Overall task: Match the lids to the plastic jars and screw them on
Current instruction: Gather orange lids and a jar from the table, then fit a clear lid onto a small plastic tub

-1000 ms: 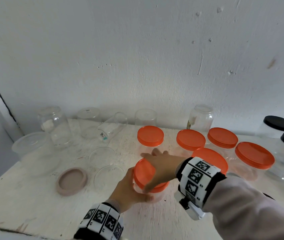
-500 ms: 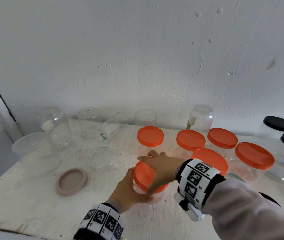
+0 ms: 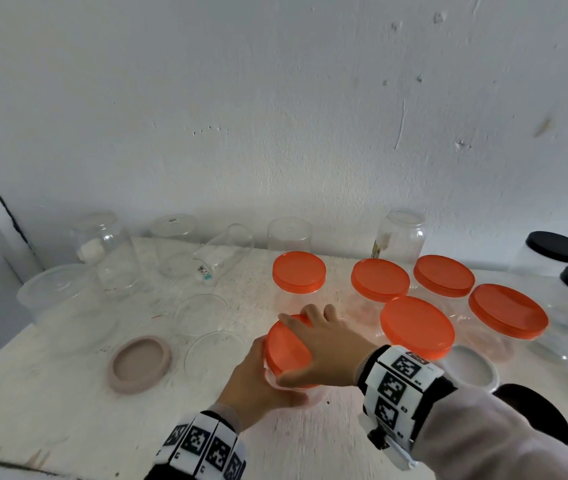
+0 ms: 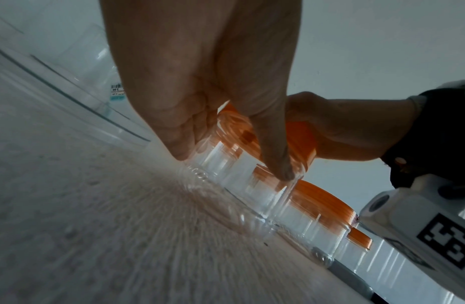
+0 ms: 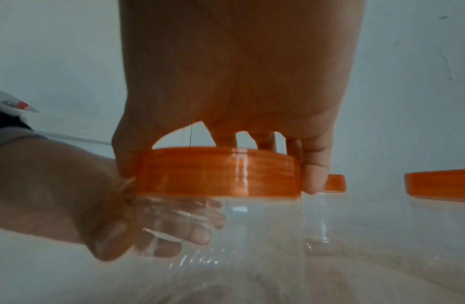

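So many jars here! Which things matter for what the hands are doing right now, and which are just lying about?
In use:
- clear jar, held by the left hand
- orange lid on it, gripped by the right hand

Lying about:
- five orange-lidded jars
- black-lidded jars
- pinkish lid
- open clear jars by the wall
- white table

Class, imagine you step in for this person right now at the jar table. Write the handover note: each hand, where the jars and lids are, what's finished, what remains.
Left hand grips the clear jar by its body on the table. Right hand grips the orange lid seated on that jar; tightness cannot be judged.
Done: five orange-lidded jars stand to the right.
Left: several open clear jars at back left, loose pink lid, white lid.
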`<action>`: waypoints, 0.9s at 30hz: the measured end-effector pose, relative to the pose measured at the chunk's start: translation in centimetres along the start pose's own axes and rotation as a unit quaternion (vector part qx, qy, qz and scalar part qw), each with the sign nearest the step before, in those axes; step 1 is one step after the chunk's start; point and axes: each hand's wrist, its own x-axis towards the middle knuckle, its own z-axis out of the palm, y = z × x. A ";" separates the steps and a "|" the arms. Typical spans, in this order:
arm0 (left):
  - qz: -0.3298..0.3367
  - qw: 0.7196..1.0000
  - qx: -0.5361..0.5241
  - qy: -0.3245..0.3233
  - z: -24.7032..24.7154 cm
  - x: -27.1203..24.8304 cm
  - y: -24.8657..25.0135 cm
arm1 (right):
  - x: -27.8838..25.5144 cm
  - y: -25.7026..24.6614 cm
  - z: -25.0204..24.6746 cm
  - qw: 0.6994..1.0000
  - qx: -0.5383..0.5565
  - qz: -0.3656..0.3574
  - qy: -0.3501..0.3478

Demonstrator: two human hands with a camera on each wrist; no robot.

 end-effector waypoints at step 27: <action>0.004 0.996 -0.059 0.067 -6.1 4.2 -1.3 | 8.5 4.4 -8.5 0.988 0.099 0.094 0.075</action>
